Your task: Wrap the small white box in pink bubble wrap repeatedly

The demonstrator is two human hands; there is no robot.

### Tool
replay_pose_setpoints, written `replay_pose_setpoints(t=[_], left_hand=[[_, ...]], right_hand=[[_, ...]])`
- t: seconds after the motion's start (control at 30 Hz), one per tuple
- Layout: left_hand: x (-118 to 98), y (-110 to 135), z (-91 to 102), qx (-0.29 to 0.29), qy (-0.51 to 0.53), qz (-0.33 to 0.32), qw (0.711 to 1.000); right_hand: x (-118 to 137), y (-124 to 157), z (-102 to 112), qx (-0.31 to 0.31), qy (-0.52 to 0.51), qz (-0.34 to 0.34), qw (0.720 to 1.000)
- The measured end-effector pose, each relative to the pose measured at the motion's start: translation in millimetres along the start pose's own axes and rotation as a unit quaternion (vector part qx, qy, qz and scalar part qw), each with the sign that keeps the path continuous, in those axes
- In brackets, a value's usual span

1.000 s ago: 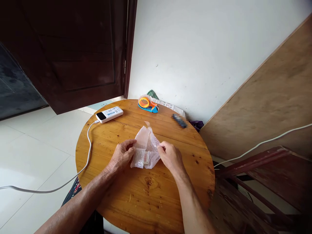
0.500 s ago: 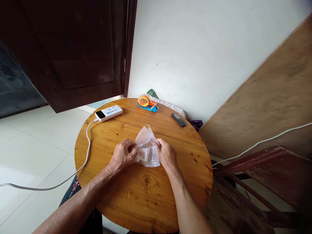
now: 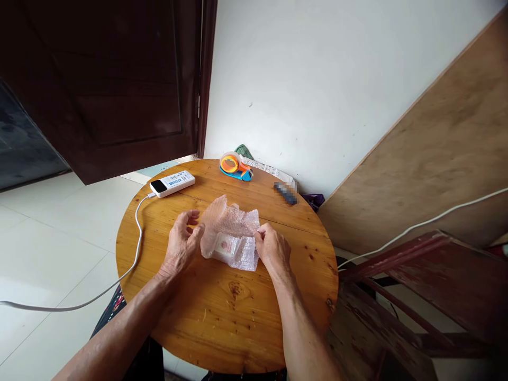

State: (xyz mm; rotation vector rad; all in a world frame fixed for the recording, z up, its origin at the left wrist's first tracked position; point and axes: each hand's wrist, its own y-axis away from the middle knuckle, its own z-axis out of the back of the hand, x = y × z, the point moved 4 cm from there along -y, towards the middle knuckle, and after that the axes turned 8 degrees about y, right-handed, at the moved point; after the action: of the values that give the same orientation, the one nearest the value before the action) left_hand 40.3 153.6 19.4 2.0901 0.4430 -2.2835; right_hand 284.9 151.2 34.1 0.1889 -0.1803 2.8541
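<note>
A sheet of pinkish, see-through bubble wrap [image 3: 234, 218] lies spread and crumpled on the round wooden table [image 3: 222, 317]. On its near part rests a small flat white item with a reddish mark [image 3: 227, 245]; what it is I cannot make out. My right hand [image 3: 272, 246] pinches the wrap's right edge between thumb and fingers. Just off the left edge of the wrap is my left hand [image 3: 183, 241], its fingers apart and holding nothing.
A white power bank [image 3: 178, 181] with a white cable [image 3: 139, 238] sits at the table's far left. An orange and blue tape dispenser [image 3: 235, 166] stands at the back, and a blurred dark object [image 3: 284, 193] lies right of it. A wall rises behind.
The bubble wrap has opened out to the left, uncovering more of the white item. My left hand has let go of it and moved left. My right hand keeps its pinch.
</note>
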Motion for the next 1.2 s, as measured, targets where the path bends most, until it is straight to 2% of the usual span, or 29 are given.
replay_pose_setpoints(t=[0.03, 0.1, 0.17, 0.2, 0.3, 0.37, 0.43, 0.5, 0.57, 0.63, 0.73, 0.83, 0.9, 0.97, 1.07, 1.1, 1.13, 1.2], left_hand=[[-7.2, 2.9, 0.6, 0.005, -0.035, -0.051, 0.998], [-19.7, 9.1, -3.1, 0.055, -0.08, -0.141, 0.985], [-24.4, 13.5, -10.8, 0.13, -0.124, -0.179, 0.967], [-23.9, 14.4, -14.5, 0.161, -0.148, -0.18, 0.959], [-20.1, 12.4, -19.1, 0.192, -0.204, -0.172, 0.945], [-20.0, 9.5, -16.9, 0.183, -0.215, -0.169, 0.945], [-21.2, 6.2, -11.5, 0.172, -0.205, -0.148, 0.952], [-22.9, 2.8, -3.4, 0.15, -0.179, -0.113, 0.966], [-25.3, 0.6, 5.2, 0.121, -0.159, -0.082, 0.976], [-29.7, 0.8, 11.8, 0.094, -0.172, -0.075, 0.978], [-44.5, 7.1, 12.7, 0.088, -0.214, -0.128, 0.964], [-63.5, 17.3, 1.7, 0.174, -0.205, -0.198, 0.942], [-68.9, 20.9, -5.1, 0.247, -0.23, -0.18, 0.924], [-66.3, 21.1, -5.7, 0.297, -0.304, -0.131, 0.896], [-53.6, 21.4, 4.7, 0.351, -0.411, -0.073, 0.838], [-48.4, 21.9, 9.4, 0.358, -0.428, -0.056, 0.828], [-43.9, 22.3, 13.7, 0.354, -0.434, -0.043, 0.827], [-38.5, 23.0, 17.1, 0.319, -0.418, -0.053, 0.849]], right_hand=[[-1.3, 0.7, 2.3, -0.023, -0.02, -0.006, 1.0], [-1.9, 2.9, 9.2, -0.082, -0.094, 0.003, 0.992], [2.5, 5.8, 15.1, -0.107, -0.21, 0.059, 0.97], [6.2, 7.3, 16.7, -0.093, -0.269, 0.094, 0.954], [16.4, 11.6, 17.6, 0.02, -0.367, 0.148, 0.918], [20.4, 15.4, 21.9, 0.085, -0.365, 0.161, 0.913], [25.5, 22.4, 31.8, 0.144, -0.357, 0.209, 0.899], [32.8, 34.8, 42.2, 0.23, -0.349, 0.287, 0.862], [39.2, 51.2, 46.8, 0.334, -0.324, 0.352, 0.812], [41.5, 65.2, 43.7, 0.401, -0.28, 0.377, 0.787], [39.3, 74.8, 30.7, 0.42, -0.237, 0.351, 0.803], [36.8, 77.7, 20.2, 0.417, -0.251, 0.325, 0.811], [35.1, 75.7, 16.4, 0.394, -0.269, 0.308, 0.823], [31.2, 70.4, 13.1, 0.354, -0.304, 0.268, 0.843], [21.0, 61.5, 6.5, 0.295, -0.382, 0.178, 0.858], [17.9, 59.3, 4.3, 0.277, -0.404, 0.153, 0.859], [15.7, 57.7, 2.6, 0.258, -0.416, 0.135, 0.861], [15.8, 55.5, 1.1, 0.215, -0.407, 0.125, 0.879]])
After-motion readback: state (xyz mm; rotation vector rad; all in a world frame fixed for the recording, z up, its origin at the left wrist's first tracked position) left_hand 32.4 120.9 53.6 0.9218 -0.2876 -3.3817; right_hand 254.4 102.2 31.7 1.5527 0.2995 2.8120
